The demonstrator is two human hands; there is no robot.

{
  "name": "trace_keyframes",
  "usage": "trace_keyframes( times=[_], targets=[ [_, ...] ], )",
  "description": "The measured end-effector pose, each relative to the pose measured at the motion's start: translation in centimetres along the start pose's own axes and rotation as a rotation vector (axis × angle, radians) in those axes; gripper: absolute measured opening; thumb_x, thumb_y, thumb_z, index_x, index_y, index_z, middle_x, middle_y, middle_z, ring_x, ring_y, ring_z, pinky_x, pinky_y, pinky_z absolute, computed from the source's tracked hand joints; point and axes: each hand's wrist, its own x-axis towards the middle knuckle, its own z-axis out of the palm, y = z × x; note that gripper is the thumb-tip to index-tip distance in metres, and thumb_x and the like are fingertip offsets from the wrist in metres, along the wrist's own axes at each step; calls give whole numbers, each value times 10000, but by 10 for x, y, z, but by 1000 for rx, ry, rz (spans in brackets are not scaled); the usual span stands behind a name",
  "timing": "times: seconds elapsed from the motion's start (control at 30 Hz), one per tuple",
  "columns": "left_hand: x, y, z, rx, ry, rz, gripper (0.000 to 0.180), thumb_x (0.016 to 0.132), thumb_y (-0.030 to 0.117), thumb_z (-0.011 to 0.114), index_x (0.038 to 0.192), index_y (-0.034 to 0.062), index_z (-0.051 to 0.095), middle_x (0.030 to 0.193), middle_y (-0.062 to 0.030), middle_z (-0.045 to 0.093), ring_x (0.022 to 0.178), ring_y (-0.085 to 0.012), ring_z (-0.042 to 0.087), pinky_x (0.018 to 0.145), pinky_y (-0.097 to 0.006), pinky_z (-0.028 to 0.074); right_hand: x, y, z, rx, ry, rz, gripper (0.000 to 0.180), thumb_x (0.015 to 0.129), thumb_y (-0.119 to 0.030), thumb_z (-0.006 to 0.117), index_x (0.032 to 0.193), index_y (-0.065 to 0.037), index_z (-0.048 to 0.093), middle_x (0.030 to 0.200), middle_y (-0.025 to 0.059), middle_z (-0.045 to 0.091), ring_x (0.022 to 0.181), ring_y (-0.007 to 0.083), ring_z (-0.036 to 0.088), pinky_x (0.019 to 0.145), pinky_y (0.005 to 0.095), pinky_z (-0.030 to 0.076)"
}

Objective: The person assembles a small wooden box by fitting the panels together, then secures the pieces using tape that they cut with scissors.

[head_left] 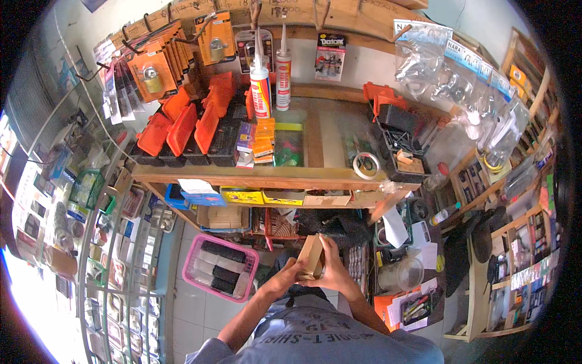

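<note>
item: one small brown cardboard box (311, 257), held between both hands in front of the shirt. long axis: pointing away from the body, far end leaning slightly right. left hand (284, 279): partly curled, fingers against the box's left side towards its near end. right hand (334, 271): half open around the right side, fingers reaching up to the far end. nearer hand: neither, as i see both touching. whether the near end is unsealed, i cannot tell from here. left of the left hand, lower: pink plastic basket (206, 289) of black and white packets (225, 262). beyond both hands: wooden counter edge (260, 178).
</note>
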Motion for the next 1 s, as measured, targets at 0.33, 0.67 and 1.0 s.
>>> trace_keyframes(
  times=[0.33,0.67,1.0],
  targets=[
    [-39,72,44,141,155,277,467,972,390,682,1214,52,469,1146,-60,522,1072,-137,514,932,-310,447,29,-10,12,25,226,-109,1381,535,-429,985,1544,-17,137,1488,290,254,1388,482,319,1151,564,311],
    [-74,117,58,391,324,623,580,930,257,731,1374,3,458,1255,-113,569,1200,-188,533,1040,-343,422,84,-37,44,-56,617,-365,1148,755,-613,809,1512,-109,108,1419,298,280,1300,457,387,1085,592,349],
    [-100,117,36,378,404,572,529,944,221,735,1359,-11,502,1283,-97,570,1226,-159,513,1046,-322,416,88,-54,41,113,385,-513,1160,759,-612,815,1534,-129,101,1504,288,234,1384,472,337,1139,580,310]
  ],
)
